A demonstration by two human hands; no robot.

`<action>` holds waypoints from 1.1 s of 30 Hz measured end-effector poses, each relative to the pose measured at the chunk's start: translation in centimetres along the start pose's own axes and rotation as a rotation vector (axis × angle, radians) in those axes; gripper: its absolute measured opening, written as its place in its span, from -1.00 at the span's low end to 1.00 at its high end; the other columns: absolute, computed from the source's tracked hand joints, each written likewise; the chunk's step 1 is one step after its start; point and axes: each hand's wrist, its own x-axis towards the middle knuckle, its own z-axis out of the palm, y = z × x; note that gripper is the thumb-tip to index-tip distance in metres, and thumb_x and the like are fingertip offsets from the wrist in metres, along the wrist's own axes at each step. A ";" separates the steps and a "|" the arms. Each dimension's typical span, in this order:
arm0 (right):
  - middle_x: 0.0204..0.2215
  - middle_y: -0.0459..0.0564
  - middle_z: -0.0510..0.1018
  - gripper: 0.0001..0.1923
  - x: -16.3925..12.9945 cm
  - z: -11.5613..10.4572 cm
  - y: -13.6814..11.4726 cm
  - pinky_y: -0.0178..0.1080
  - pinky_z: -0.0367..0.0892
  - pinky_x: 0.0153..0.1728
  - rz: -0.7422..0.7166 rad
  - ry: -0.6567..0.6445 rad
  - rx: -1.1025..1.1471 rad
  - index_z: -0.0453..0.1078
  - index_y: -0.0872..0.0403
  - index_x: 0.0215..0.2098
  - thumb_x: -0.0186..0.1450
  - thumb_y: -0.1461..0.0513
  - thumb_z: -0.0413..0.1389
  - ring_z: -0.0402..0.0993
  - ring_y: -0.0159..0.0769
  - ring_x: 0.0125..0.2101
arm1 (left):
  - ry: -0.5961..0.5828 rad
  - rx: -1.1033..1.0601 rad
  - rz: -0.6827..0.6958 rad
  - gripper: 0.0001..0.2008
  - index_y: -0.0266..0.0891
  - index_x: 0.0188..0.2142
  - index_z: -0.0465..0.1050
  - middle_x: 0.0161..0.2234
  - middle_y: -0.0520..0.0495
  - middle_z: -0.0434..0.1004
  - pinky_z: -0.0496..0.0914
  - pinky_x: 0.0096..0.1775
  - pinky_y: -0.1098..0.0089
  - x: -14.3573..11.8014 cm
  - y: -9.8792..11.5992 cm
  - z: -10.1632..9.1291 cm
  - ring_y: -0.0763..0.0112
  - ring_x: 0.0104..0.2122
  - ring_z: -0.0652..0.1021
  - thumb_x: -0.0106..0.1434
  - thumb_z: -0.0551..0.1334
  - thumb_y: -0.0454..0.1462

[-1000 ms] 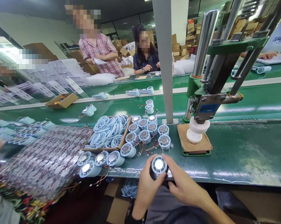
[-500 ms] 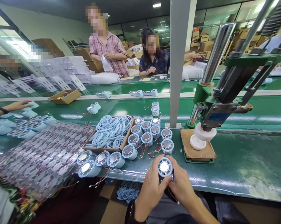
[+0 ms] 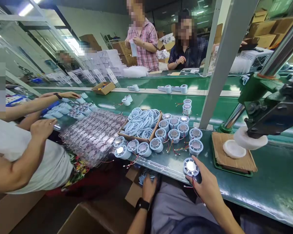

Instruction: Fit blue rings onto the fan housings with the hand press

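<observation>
My right hand grips a round light-blue fan part with a shiny metal centre at the near edge of the green bench; red wires hang from it. My left hand, with a black watch at the wrist, reaches down below the bench edge into a cardboard box of pale blue rings; whether it grips one I cannot tell. Several similar fan parts with coloured wires stand in rows just beyond my right hand.
A shallow box of blue rings sits left of the rows. A green hand press with a white pad on a brown mat stands at right. A co-worker's arms work at left. Two people stand beyond the conveyor.
My left hand has let go of the fan part and dropped below the bench into the box of rings. My right hand alone keeps the part. The view has swung left.
</observation>
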 end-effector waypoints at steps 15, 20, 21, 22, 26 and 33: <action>0.11 0.14 0.55 -0.44 0.0 -0.9 2.9 -0.27 0.54 0.01 -0.210 0.014 -0.126 0.25 0.13 0.28 0.31 0.26 0.08 0.57 -0.19 0.06 | 0.318 0.191 0.516 -0.69 -0.21 -0.19 0.59 -0.19 -0.21 0.59 0.41 0.03 0.04 13.3 12.4 -18.8 0.05 -0.10 0.55 0.32 0.17 -0.07; 0.07 0.15 0.58 -0.47 -0.7 -0.8 3.6 -0.26 0.57 -0.05 -0.203 0.088 -0.125 0.29 0.14 0.23 0.29 0.28 0.03 0.61 -0.17 0.01 | 0.218 0.329 0.589 -0.75 -0.26 -0.31 0.53 -0.34 -0.05 0.54 0.46 -0.12 0.12 18.3 12.8 -19.2 0.24 -0.27 0.56 0.28 0.31 -0.09; 0.07 0.14 0.58 -0.47 -0.7 -0.8 3.8 -0.26 0.57 -0.05 -0.200 0.092 -0.118 0.30 0.13 0.23 0.28 0.28 0.03 0.61 -0.17 0.00 | 0.217 0.343 0.602 -0.76 -0.26 -0.31 0.51 -0.33 -0.03 0.53 0.46 -0.13 0.15 18.3 12.6 -19.1 0.28 -0.27 0.56 0.30 0.30 -0.11; 0.07 0.14 0.58 -0.47 -0.8 -0.7 3.9 -0.27 0.57 -0.05 -0.196 0.093 -0.108 0.31 0.13 0.22 0.27 0.28 0.04 0.61 -0.18 0.00 | 0.223 0.353 0.616 -0.77 -0.26 -0.31 0.49 -0.31 -0.03 0.53 0.47 -0.13 0.17 18.3 12.5 -19.1 0.30 -0.26 0.56 0.32 0.28 -0.13; 0.07 0.15 0.57 -0.46 -0.7 -0.6 3.9 -0.25 0.55 -0.01 -0.170 0.070 -0.079 0.33 0.14 0.22 0.26 0.29 0.05 0.60 -0.16 0.01 | 0.279 0.338 0.680 -0.84 -0.24 -0.33 0.47 -0.17 -0.21 0.51 0.48 -0.07 0.08 16.9 12.9 -19.5 0.11 -0.13 0.56 0.30 0.19 -0.22; 0.16 0.18 0.49 -0.38 -0.8 -2.5 2.1 -0.13 0.47 0.13 -0.022 -0.076 -0.034 0.29 0.14 0.27 0.22 0.33 0.13 0.50 -0.12 0.13 | 0.074 0.201 0.945 -0.89 -0.15 -0.27 0.39 -0.01 -0.18 0.51 0.47 0.04 0.19 6.4 16.3 -14.1 0.15 0.01 0.54 0.24 0.12 -0.32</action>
